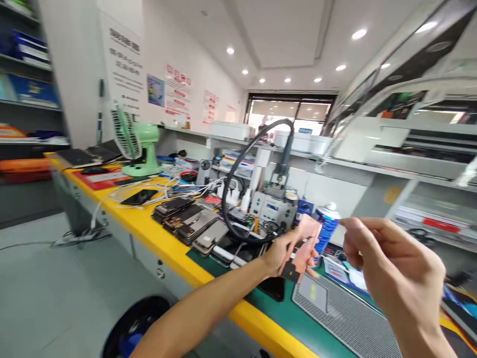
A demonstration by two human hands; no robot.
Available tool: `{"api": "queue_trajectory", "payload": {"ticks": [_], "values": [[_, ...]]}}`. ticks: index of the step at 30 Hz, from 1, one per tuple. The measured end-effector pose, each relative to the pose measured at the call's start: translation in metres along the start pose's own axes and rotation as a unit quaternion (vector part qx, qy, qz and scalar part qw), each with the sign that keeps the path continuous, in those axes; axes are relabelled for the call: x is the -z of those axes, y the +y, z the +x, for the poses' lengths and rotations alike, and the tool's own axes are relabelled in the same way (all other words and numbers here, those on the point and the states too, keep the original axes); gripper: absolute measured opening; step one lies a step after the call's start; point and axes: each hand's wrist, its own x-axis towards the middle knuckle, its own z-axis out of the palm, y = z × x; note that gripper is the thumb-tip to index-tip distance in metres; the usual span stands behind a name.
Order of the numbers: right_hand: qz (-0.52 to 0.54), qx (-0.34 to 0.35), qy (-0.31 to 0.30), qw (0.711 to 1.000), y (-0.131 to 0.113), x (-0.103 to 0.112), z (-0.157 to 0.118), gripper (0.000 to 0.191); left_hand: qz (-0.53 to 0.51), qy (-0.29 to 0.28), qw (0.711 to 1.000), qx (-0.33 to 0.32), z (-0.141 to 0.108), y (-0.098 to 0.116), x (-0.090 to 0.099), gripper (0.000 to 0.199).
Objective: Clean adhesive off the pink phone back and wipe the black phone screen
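My left hand (278,254) reaches across from the bottom and grips a flat copper-pink phone part (310,229) with a dark patch near its lower end. It is held tilted above the green mat (274,318). To the right, my right hand (400,268) is raised with thumb and index finger pinched together, apart from the phone part. Whether anything small is between those fingertips I cannot make out. A blue spray can (328,226) stands behind the two hands. Below them lies a grey ridged work mat (345,311).
Several phones and phone parts (197,223) are stacked along the yellow bench edge (167,248). A black hose (227,194) arches over them from a soldering station (272,208). A green fan (147,149) and white cables stand further left. A black bin (122,318) is below.
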Motion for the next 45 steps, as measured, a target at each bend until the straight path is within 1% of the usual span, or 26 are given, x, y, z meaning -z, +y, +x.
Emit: {"api": "queue_trajectory", "payload": {"ticks": [1, 2, 3, 4, 6, 8, 9, 10, 12, 17, 21, 25, 29, 32, 35, 37, 39, 41, 43, 45], "values": [[0.008, -0.045, 0.043, 0.998, 0.017, 0.015, 0.010, 0.023, -0.012, -0.017, 0.999, 0.026, 0.002, -0.001, 0.002, 0.041], [0.024, -0.078, 0.060, 0.995, 0.035, 0.027, 0.019, 0.024, -0.021, -0.029, 0.998, 0.047, 0.002, -0.002, 0.002, 0.048], [0.031, -0.098, 0.049, 0.994, 0.053, 0.035, 0.025, 0.026, -0.029, -0.035, 0.997, 0.063, 0.002, -0.004, 0.001, 0.056], [0.041, -0.115, 0.025, 0.992, 0.070, 0.041, 0.029, 0.028, -0.037, -0.034, 0.997, 0.066, 0.001, -0.005, -0.001, 0.063], [0.075, -0.148, -0.063, 0.984, 0.098, 0.043, 0.031, 0.034, -0.046, -0.023, 0.996, 0.072, 0.000, -0.006, -0.006, 0.067], [0.110, -0.177, -0.144, 0.967, 0.115, 0.040, 0.030, 0.037, -0.050, -0.004, 0.996, 0.077, 0.000, -0.008, -0.011, 0.070], [0.125, -0.189, -0.172, 0.959, 0.120, 0.037, 0.029, 0.037, -0.052, 0.006, 0.995, 0.079, 0.001, -0.009, -0.013, 0.071], [0.137, -0.199, -0.192, 0.951, 0.124, 0.035, 0.028, 0.037, -0.055, 0.015, 0.995, 0.081, 0.002, -0.009, -0.014, 0.072], [0.153, -0.215, -0.212, 0.941, 0.129, 0.033, 0.026, 0.035, -0.061, 0.027, 0.994, 0.084, 0.004, -0.010, -0.017, 0.074], [0.164, -0.240, -0.209, 0.934, 0.140, 0.036, 0.019, 0.037, -0.077, 0.033, 0.990, 0.111, 0.004, -0.010, -0.023, 0.079], [0.168, -0.249, -0.211, 0.930, 0.143, 0.040, 0.013, 0.040, -0.072, 0.038, 0.987, 0.138, 0.003, -0.012, -0.025, 0.082], [0.174, -0.254, -0.220, 0.925, 0.141, 0.043, 0.011, 0.037, -0.038, 0.046, 0.986, 0.156, 0.000, -0.012, -0.023, 0.082], [0.184, -0.251, -0.231, 0.922, 0.137, 0.047, 0.011, 0.035, 0.026, 0.045, 0.985, 0.162, -0.005, -0.014, -0.020, 0.083], [0.187, -0.244, -0.235, 0.922, 0.136, 0.047, 0.010, 0.033, 0.096, 0.045, 0.985, 0.139, -0.008, -0.015, -0.020, 0.077], [0.189, -0.238, -0.237, 0.923, 0.136, 0.047, 0.011, 0.030, 0.188, 0.055, 0.978, 0.077, -0.009, -0.012, -0.022, 0.062], [0.193, -0.240, -0.231, 0.923, 0.136, 0.048, 0.011, 0.027, 0.267, 0.063, 0.961, 0.028, -0.011, -0.007, -0.023, 0.054], [0.205, -0.251, -0.227, 0.919, 0.136, 0.051, 0.011, 0.025, 0.367, 0.071, 0.927, -0.025, -0.013, 0.000, -0.023, 0.052], [0.228, -0.272, -0.240, 0.903, 0.135, 0.057, 0.011, 0.027, 0.475, 0.087, 0.871, -0.088, -0.015, 0.007, -0.022, 0.060], [0.259, -0.296, -0.263, 0.881, 0.133, 0.063, 0.009, 0.029, 0.570, 0.107, 0.801, -0.150, -0.017, 0.012, -0.020, 0.068], [0.287, -0.312, -0.273, 0.864, 0.132, 0.067, 0.008, 0.028, 0.638, 0.124, 0.734, -0.198, -0.018, 0.014, -0.019, 0.072]]}}
